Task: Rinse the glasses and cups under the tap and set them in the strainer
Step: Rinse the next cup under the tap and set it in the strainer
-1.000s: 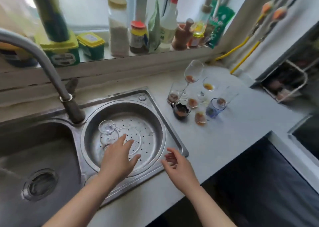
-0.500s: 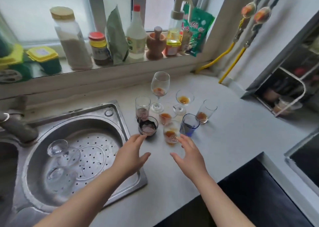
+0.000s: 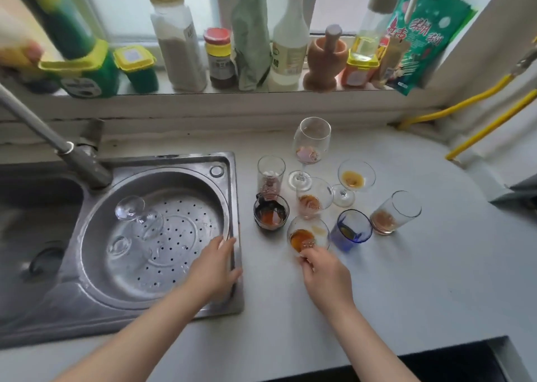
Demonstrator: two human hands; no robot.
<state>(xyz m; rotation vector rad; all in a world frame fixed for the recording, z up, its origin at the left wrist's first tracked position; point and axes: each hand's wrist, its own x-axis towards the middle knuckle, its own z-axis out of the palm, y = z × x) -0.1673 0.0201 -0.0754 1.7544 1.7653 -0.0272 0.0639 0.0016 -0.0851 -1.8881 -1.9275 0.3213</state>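
Head view, eight dirty glasses [image 3: 314, 204] on counter, two rinsed glasses [image 3: 139, 217] in strainer [image 3: 186, 195], right hand [image 3: 327, 275] pinching one glass [image 3: 308, 234], left hand [image 3: 213, 268] relaxed

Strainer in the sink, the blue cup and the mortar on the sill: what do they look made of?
Strainer: likely stainless steel, brushed with a dull shine, its floor punched with holes.
Blue cup: tinted glass, apparently; the counter shows through its glossy wall.
Mortar: probably wood, matte brown without glare, though unglazed clay cannot be ruled out.
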